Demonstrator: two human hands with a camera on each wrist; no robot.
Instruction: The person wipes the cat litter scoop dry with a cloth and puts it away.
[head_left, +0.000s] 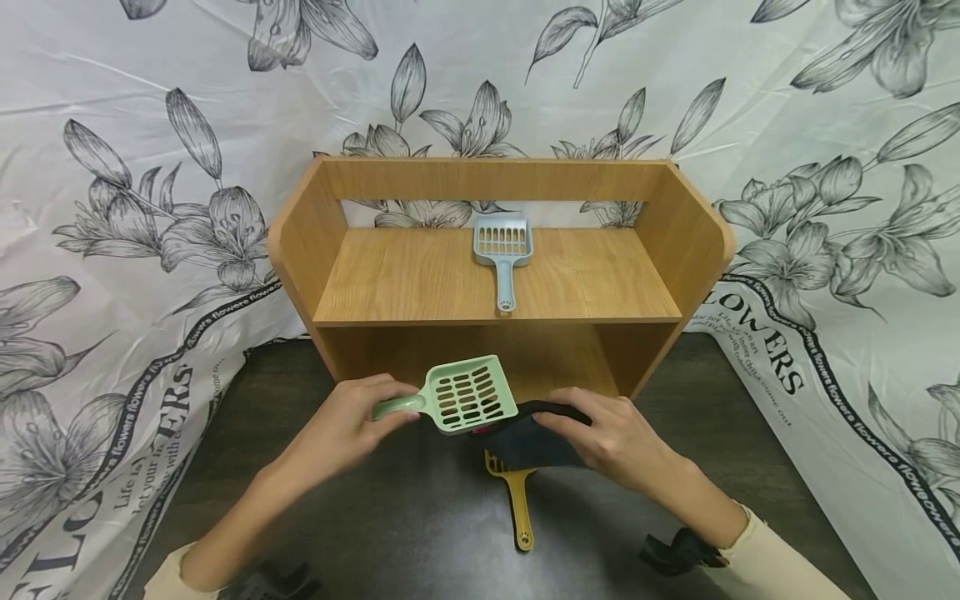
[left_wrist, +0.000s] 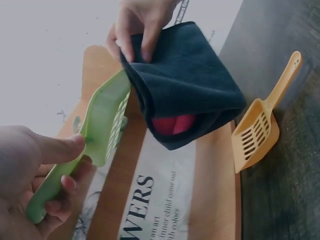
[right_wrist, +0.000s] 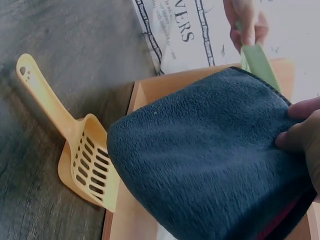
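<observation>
My left hand (head_left: pixel 358 414) grips a light green slotted litter scoop (head_left: pixel 429 395) by its handle, holding it up in front of the wooden shelf. From the other side, my right hand (head_left: pixel 603 432) pinches a folded dark blue-grey cloth (left_wrist: pixel 192 80) at its edge. The cloth hangs close beside the scoop's front edge, and a patch of red or pink shows inside its fold in the left wrist view. Below the cloth, a yellow litter scoop (head_left: pixel 520 510) lies on the dark table, its slotted end partly hidden in the head view.
A two-level wooden shelf (head_left: pixel 420 279) stands at the back of the table (head_left: pixel 390 533). On its upper board lies a light blue litter scoop (head_left: pixel 505 283), handle towards me. White flower-printed sheeting (head_left: pixel 225 50) covers the wall behind and both sides.
</observation>
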